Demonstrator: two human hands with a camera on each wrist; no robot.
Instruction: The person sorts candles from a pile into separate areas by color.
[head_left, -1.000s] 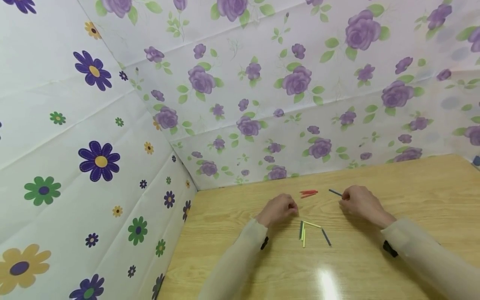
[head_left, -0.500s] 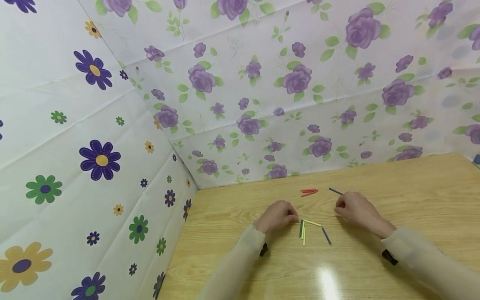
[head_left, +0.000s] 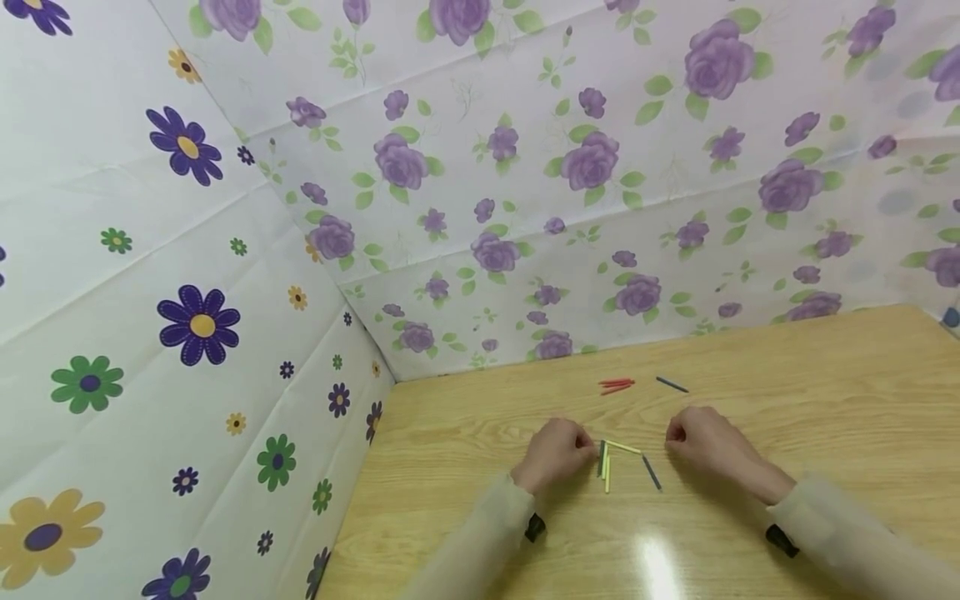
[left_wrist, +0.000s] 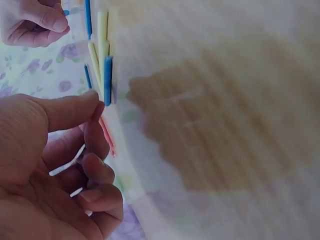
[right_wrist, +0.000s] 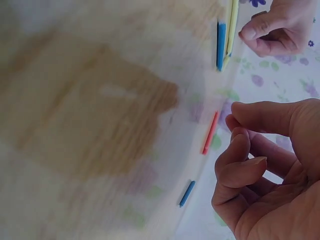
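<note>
A dark blue stick (left_wrist: 108, 82) lies on the table right beside the fingertips of the left hand (head_left: 557, 454), close against two upright yellow sticks (head_left: 608, 477) that stand partly alongside each other. From the top of that group a slanting yellow stick (head_left: 624, 447) runs rightward to the upper end of a slanted blue stick (head_left: 652, 472), which lies between the two hands, nearer the right one. The left hand's thumb and forefinger meet at their tips and its other fingers are loosely bent; nothing shows in its grasp. The right hand (head_left: 708, 447) rests low over the table to the right of the slanted blue stick, apart from it, its thumb near the bent forefinger, the remaining fingers slackly curled and holding nothing that can be seen. Beyond the hands, a small cluster of red sticks (head_left: 617, 389) lies farther back, and to its right a lone blue stick (head_left: 672, 384) lies at a slant. Pale sleeves (head_left: 855, 517) cover both forearms, with black bands (head_left: 782, 540) at the wrists. The wood-grained table (head_left: 435, 450) has a bright glare near its front. Behind it hangs a white sheet (head_left: 450, 192) with purple roses; at the left, another sheet (head_left: 127, 317) carries purple, green and orange flowers.
</note>
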